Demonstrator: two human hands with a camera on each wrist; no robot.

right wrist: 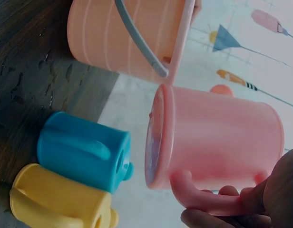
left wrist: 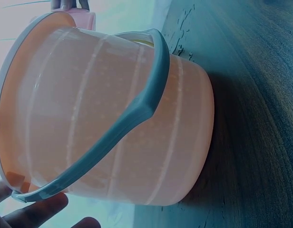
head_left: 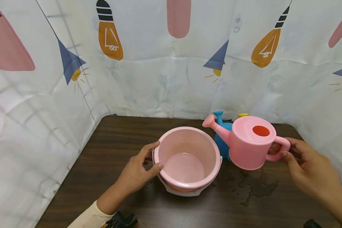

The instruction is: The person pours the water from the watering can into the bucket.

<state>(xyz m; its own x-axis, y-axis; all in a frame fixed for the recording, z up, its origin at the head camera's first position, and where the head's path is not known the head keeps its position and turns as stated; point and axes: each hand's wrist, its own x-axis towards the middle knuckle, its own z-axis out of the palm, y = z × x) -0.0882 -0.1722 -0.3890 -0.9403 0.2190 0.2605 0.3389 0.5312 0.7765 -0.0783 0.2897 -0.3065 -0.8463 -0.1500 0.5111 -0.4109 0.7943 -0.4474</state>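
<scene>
Right hand (head_left: 305, 167): fingers curled round the loop handle of the pink watering can (head_left: 249, 142), gripping it; can lifted clear of the bench (head_left: 108, 142), spout pointing to about 10 o'clock, toward the bucket. Right wrist view confirms fingers wrapped under the handle.

Left hand (head_left: 141, 171): thumb and fingers pinch the near-left rim of the pink bucket (head_left: 188, 158), at roughly 9 o'clock on the rim, holding it. Bucket stands upright on the bench, centre of the head view. A shallow layer of water lies in its bottom. Its grey-white bail handle (left wrist: 132, 118) is folded down against the outer wall.

Surroundings: a blue watering can (head_left: 220, 139) stands just behind the pink can, at 3 o'clock from the bucket and close to its wall, mostly hidden by the pink can. A yellow watering can (right wrist: 58, 204) sits beside the blue one, farther back; in the head view only its top shows. The two appear to touch in the right wrist view.

Surface: dark wood-grain bench, with a spill of water (head_left: 252, 186) at 4 o'clock from the bucket, below the raised can.

Room: a white curtain (head_left: 165, 79) printed with light bulbs, pink shapes and blue triangles encloses the bench on the left, back and right.
</scene>
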